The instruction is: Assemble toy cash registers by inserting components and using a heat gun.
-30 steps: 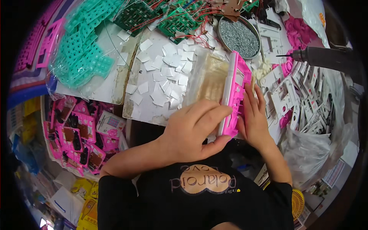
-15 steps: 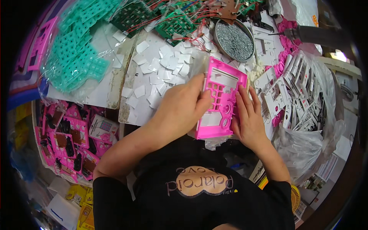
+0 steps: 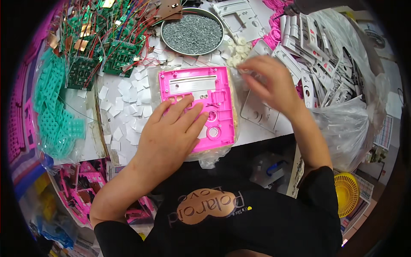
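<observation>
A pink plastic housing (image 3: 227, 107), with a row of square cutouts, round rings and a clear window strip, lies on a plastic-wrapped pad on the table in front of me. My left hand (image 3: 169, 130) rests on its left part, fingers spread and pressing flat over the square cutouts. My right hand (image 3: 272, 83) is off the housing, up and to its right. Its bent fingers and thumb are slightly apart beside a small heap of cream plastic parts (image 3: 239, 52). I see nothing held between them.
A round tin of small screws (image 3: 192, 34) stands behind the housing. Wired green circuit boards (image 3: 122, 55), teal keypad sheets (image 3: 55, 111) and white paper squares (image 3: 128, 92) lie leftward. White plastic panels (image 3: 317, 55) pile up at right, near a power screwdriver (image 3: 299, 7).
The housing has gone from tilted up in both hands to lying flat. My right hand has left its right edge for the cream parts. The view has shifted right.
</observation>
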A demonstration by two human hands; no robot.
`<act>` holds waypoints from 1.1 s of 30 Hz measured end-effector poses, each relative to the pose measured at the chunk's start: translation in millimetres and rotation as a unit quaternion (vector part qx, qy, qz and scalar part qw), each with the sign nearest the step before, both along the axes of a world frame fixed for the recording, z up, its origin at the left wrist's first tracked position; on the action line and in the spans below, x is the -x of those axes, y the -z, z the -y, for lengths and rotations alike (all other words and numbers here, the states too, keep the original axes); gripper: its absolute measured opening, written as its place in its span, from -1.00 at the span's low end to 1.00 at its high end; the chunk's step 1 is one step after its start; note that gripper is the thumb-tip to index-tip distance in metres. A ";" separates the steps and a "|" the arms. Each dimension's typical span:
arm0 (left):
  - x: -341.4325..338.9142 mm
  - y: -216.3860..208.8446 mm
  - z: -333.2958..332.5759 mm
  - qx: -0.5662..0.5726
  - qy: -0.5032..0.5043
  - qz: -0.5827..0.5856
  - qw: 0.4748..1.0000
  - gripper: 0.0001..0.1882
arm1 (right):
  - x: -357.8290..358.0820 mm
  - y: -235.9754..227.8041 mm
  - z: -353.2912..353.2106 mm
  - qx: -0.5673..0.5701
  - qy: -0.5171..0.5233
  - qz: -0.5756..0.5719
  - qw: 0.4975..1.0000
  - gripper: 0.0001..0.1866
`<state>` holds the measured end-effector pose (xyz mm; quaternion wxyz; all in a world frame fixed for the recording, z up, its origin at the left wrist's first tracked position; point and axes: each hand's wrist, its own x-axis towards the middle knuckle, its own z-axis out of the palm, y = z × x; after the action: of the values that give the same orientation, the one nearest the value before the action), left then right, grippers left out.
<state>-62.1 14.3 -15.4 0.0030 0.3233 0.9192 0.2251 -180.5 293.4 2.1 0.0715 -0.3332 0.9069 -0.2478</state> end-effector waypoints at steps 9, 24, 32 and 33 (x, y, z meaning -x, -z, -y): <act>-1.7 -2.7 -7.4 -0.031 -0.019 0.016 0.999 -0.40 | 43.2 40.6 26.1 -0.191 -0.016 -0.191 0.963 -0.83; -7.7 11.3 1.1 -0.085 -0.017 -0.007 0.996 -0.52 | -9.6 14.0 19.4 0.136 0.101 -0.085 0.982 -0.84; -8.8 15.8 -0.8 -0.101 -0.028 -0.017 0.994 -0.55 | -74.3 21.3 52.4 0.097 -0.025 -0.133 0.986 -0.84; -9.0 16.4 -0.5 -0.103 -0.028 -0.019 0.994 -0.55 | -74.4 21.4 52.1 0.085 -0.016 -0.132 0.987 -0.84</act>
<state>-53.1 14.9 -31.8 -0.0538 0.2999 0.8998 0.3123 -106.1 241.3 -19.3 -0.0734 -0.3819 0.8786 -0.2772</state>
